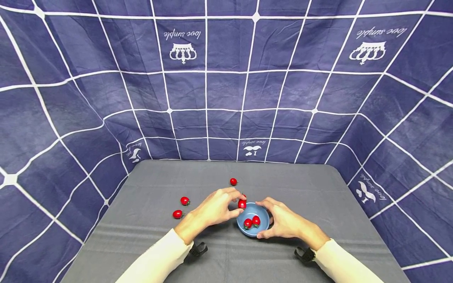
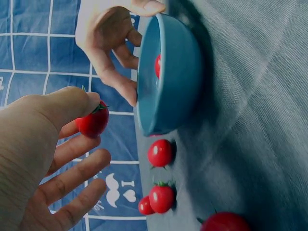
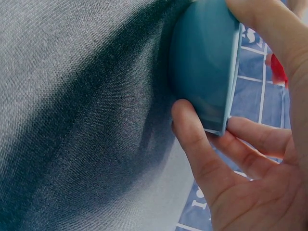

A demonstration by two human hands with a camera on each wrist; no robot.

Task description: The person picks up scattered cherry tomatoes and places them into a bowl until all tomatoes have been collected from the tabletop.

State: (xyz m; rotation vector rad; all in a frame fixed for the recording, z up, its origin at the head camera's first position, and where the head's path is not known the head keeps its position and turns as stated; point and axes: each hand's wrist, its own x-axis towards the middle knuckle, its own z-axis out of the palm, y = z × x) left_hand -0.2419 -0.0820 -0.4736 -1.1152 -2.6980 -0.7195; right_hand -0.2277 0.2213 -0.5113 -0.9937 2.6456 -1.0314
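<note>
Low in the frame, my left hand (image 1: 220,207) pinches a tomato (image 1: 242,204) above the upper-left rim of the bowl (image 1: 261,214), whose right side my right hand (image 1: 286,221) grips.

bowl (image 2: 185,77): smooth, soft sheen, ceramic or plastic unclear | tomatoes (image 2: 94,121): smooth, glossy skins | bench cover (image 1: 311,192): matt woven cloth, fine-ribbed | backdrop (image 1: 224,92): creased cloth, matt | sleeves (image 1: 152,259): matt cloth
</note>
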